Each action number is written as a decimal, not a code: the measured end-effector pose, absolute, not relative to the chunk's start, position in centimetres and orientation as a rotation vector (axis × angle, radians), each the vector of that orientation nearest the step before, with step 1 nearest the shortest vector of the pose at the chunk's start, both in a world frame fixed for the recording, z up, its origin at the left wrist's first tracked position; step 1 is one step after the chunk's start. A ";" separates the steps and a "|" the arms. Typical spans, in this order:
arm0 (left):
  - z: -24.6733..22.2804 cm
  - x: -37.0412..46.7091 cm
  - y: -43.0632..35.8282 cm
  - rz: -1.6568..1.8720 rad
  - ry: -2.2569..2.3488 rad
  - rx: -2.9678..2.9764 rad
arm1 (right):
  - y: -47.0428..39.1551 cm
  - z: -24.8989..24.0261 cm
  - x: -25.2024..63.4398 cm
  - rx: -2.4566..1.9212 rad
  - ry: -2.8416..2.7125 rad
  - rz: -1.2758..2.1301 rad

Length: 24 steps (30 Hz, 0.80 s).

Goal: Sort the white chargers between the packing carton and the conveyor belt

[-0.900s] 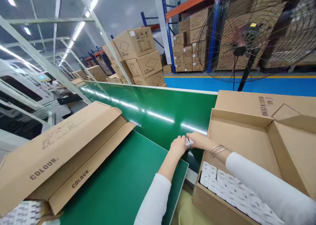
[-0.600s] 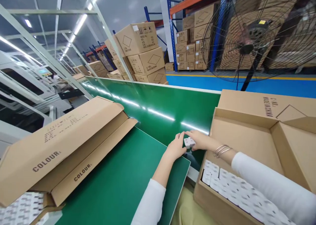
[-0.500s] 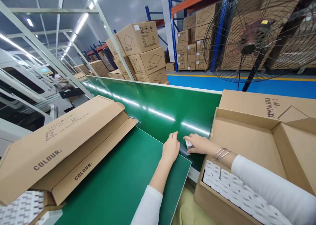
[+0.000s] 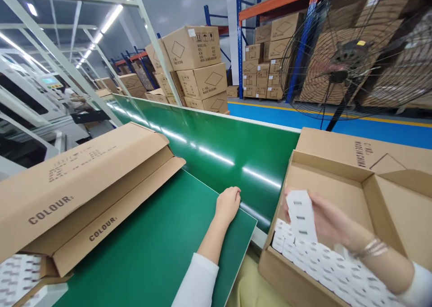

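My right hand (image 4: 329,219), a little blurred, grips a white block (image 4: 301,217) with three dark slots down its face. It holds the block tilted up over the open carton (image 4: 293,278) at the right. Inside that carton, rows of similar white blocks (image 4: 324,264) are packed close together along the near side. My left hand (image 4: 228,203) is closed at the far edge of the green board (image 4: 162,239). Its fingertips are turned away, so what they hold, if anything, is hidden.
At the left, another open carton (image 4: 84,181) marked COLOUR lies on the board, with white blocks (image 4: 20,275) inside. A green belt surface (image 4: 209,136) runs behind the board. Beyond it stand stacked boxes (image 4: 199,55), a caged fan (image 4: 337,73) and racking (image 4: 240,46).
My right hand has moved right from the belt to above the carton, with the white block now turned slotted face toward me. My left hand's fingers have curled in near the board edge.
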<state>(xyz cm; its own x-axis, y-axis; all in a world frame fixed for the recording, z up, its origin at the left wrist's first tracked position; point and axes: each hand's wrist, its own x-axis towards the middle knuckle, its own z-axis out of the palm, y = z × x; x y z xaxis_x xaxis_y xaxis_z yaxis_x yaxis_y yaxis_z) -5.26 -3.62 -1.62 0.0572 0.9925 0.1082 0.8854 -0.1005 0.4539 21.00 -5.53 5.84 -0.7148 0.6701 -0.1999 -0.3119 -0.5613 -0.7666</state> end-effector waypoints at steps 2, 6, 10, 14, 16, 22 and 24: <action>-1.6 -5.2 -3.6 0.539 1.892 2.092 | -8.0 4.7 21.6 -0.497 -0.853 2.351; -1.5 -5.1 -3.6 0.465 1.899 2.116 | -10.2 2.8 21.3 -0.317 -0.758 2.402; -1.2 -5.0 -3.7 0.394 1.925 2.131 | -10.4 2.4 20.9 -0.304 -0.734 2.420; -0.9 -4.9 -3.7 0.354 1.949 2.138 | -10.4 2.4 21.1 -0.270 -0.694 2.414; -0.9 -4.8 -3.7 0.341 1.953 2.139 | -10.4 2.5 21.1 -0.278 -0.696 2.403; -0.8 -4.6 -3.6 0.309 1.965 2.133 | -10.0 3.2 21.4 -0.576 -0.701 2.401; -0.8 -4.6 -3.6 0.305 1.962 2.134 | -9.8 3.4 21.4 -0.670 -0.702 2.387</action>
<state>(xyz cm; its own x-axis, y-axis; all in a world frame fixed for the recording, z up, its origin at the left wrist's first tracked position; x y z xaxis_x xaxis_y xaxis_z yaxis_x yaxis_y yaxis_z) -4.63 -3.62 -0.80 0.0839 0.9965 -0.0003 0.9495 -0.0798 0.3034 21.40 -9.83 3.39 -0.7203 0.6263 -0.2982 -0.3650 -0.7077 -0.6049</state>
